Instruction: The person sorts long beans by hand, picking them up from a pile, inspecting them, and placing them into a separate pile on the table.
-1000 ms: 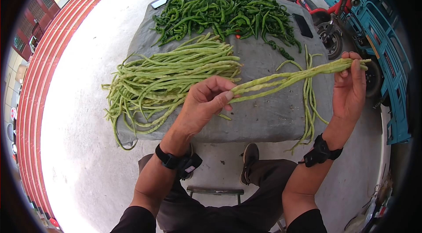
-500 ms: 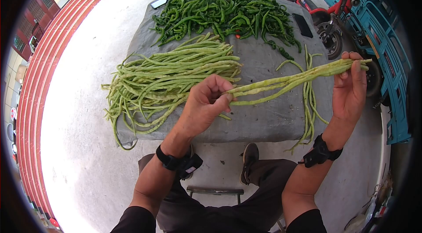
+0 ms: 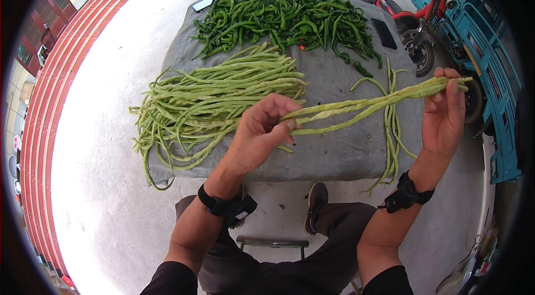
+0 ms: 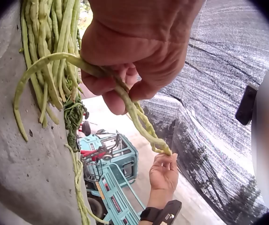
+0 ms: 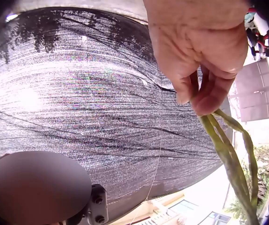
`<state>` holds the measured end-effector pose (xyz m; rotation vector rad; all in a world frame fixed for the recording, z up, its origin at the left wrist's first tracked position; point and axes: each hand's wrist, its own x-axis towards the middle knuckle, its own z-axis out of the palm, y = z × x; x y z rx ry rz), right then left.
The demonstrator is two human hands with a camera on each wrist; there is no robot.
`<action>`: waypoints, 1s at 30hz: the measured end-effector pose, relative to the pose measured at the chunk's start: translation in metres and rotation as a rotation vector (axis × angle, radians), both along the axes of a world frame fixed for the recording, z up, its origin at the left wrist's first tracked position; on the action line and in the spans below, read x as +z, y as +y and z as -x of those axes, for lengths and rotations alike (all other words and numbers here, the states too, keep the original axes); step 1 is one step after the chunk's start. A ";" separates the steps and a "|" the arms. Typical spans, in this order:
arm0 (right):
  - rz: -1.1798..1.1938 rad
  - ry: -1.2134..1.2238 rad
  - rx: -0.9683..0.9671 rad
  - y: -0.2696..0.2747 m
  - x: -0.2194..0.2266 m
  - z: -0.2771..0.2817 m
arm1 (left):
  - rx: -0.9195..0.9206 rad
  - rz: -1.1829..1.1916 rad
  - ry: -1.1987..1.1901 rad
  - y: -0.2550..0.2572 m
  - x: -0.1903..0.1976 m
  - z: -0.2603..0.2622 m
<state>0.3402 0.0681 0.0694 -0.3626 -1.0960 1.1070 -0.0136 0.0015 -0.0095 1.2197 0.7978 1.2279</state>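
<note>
A few long green beans (image 3: pixel 356 106) stretch between the two hands above the table. At the left end of the beans, my left hand (image 3: pixel 259 136) pinches them between thumb and fingers; in the left wrist view a bean end (image 4: pixel 26 79) curves out past this hand. Raised at the right, my right hand (image 3: pixel 443 119) pinches the other end, its tips poking out beyond the fingers. In the right wrist view the beans (image 5: pixel 230 159) run down from the fingertips. A big pile of long beans (image 3: pixel 217 100) lies just beyond the left hand.
Green peppers (image 3: pixel 290 19) are heaped across the far side of the cloth-covered table (image 3: pixel 334 158). Several loose beans (image 3: pixel 392 128) lie at its right, hanging over the front edge. A dark phone (image 3: pixel 383 33) lies near the right edge. A blue cargo trike (image 3: pixel 485 72) stands beyond.
The left hand's fingers have shifted slightly on the beans, and the beans have spread apart near it, the lowest sagging more. The right hand has dipped a little.
</note>
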 end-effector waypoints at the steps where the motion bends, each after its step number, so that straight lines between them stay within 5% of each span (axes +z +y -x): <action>1: 0.000 0.002 0.002 0.000 0.001 0.001 | -0.005 -0.005 0.001 0.000 0.000 0.000; 30: -0.008 0.005 0.004 0.000 0.001 0.004 | -0.022 0.020 0.068 -0.001 0.000 0.000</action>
